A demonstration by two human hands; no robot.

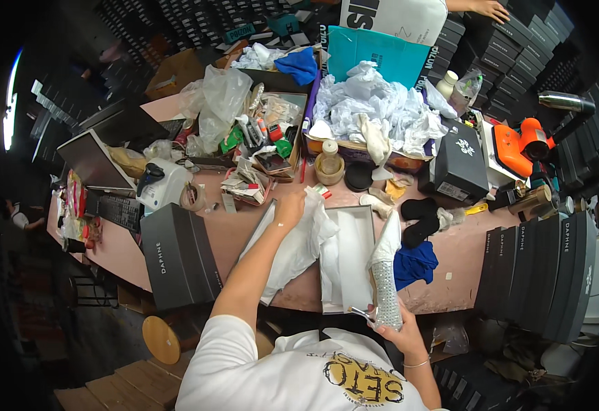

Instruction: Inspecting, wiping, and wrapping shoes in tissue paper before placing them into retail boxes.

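My left hand [291,208] pinches the top of a crumpled sheet of white tissue paper [298,243], fingers closed. The sheet hangs over a grey box part on the table, most of which it hides. My right hand [402,335] is closed around the heel end of a white high-heeled shoe [386,281] covered in silvery studs. Its pointed toe faces away from me and its thin heel sticks out to the left. Between the hands lies an open shoebox [371,236] lined with white paper.
A closed dark shoebox [176,257] stands at left, several more [539,274] at right. A blue cloth [416,264] lies by the shoe. Behind are a carton of crumpled paper [375,109], a glue bottle [329,164] and an orange tool [519,144]. Another person's hand [489,9] shows top right.
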